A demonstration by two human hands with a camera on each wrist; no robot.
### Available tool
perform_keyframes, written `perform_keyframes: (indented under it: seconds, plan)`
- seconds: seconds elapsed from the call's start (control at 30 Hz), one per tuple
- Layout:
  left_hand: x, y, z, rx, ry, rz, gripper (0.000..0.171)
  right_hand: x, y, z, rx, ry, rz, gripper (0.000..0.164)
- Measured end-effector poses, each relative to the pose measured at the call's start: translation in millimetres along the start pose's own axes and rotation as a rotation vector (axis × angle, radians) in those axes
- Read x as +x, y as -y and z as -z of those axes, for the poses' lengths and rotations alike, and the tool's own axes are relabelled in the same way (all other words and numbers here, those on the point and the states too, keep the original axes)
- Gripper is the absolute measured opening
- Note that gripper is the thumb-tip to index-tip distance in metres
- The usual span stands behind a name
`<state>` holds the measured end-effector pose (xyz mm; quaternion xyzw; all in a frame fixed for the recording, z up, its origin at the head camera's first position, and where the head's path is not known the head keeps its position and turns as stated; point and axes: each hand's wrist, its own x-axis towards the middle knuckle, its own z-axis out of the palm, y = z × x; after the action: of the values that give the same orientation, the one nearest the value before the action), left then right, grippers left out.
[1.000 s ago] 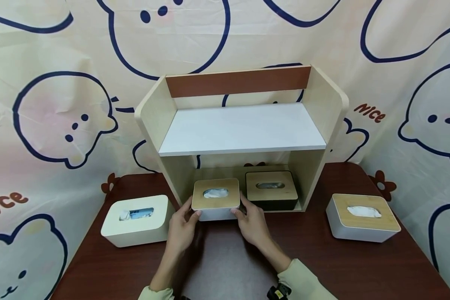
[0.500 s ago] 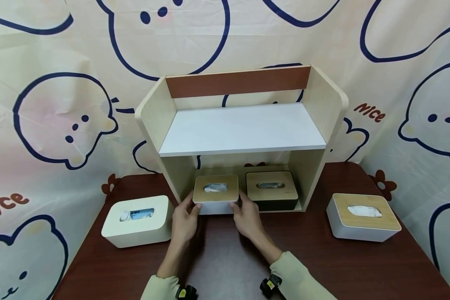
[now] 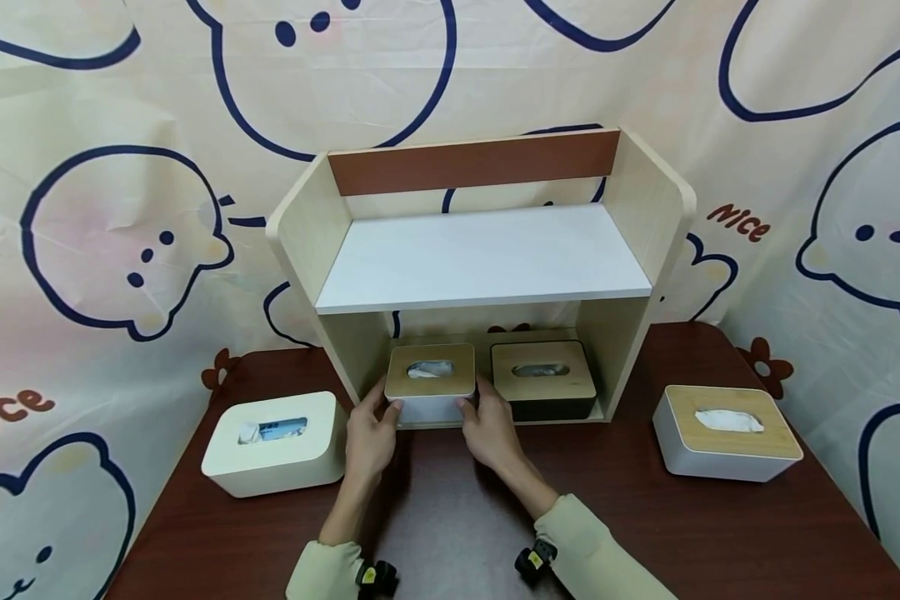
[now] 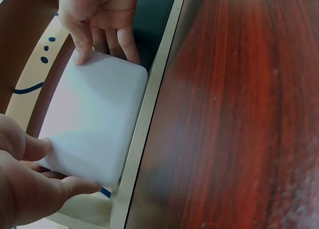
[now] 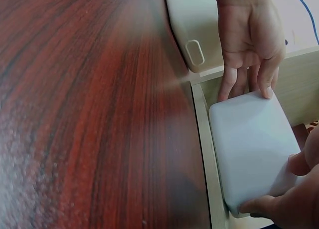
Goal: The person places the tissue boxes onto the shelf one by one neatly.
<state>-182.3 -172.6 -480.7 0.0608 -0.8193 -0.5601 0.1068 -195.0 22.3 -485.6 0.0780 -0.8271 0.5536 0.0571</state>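
Observation:
A small white tissue box (image 3: 430, 408) with a wooden lid sits in the shelf's lower compartment, at its front edge. My left hand (image 3: 370, 437) grips its left side, thumb on the front face. My right hand (image 3: 492, 427) holds the opposite side, fingers reaching into the gap beside a dark tissue box (image 3: 543, 408) with a wooden lid. In the left wrist view the white front face (image 4: 94, 119) lies between both hands, close along the shelf's front strip (image 4: 149, 109). The right wrist view has the left hand (image 5: 251, 34) at the far end. Fingertips behind the box are partly hidden.
The two-tier shelf (image 3: 487, 258) stands at the back of the brown table (image 3: 450, 533). A cream tissue box (image 3: 273, 450) is left of it, close to my left hand. Another white tissue box (image 3: 727, 437) with a wooden lid stands at the right.
Both hands have moved the small white tissue box back into the lower compartment, and it sits slightly deeper than a second ago. The other boxes have stayed put.

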Motion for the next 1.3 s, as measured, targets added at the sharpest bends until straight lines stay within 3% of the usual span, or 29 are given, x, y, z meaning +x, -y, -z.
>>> perform_keyframes:
  seconds: [0.57,0.8,1.03,1.3]
  plan:
    - [-1.9,-1.0,0.1,0.014,0.007,0.002,0.057,0,-1,0,-0.009,0.011,0.015,0.056]
    - [-5.3,-2.3,3.6,0.061,0.023,-0.015,0.062,-6,4,7,-0.011,0.035,-0.014,0.071]
    - [-22.9,-13.0,20.3,0.155,0.054,-0.054,0.069,-26,14,18,-0.003,0.063,0.034,0.077]
    - [-50.2,-30.6,46.2,0.077,0.114,-0.043,0.074,-48,27,12,-0.006,0.039,0.077,0.079]
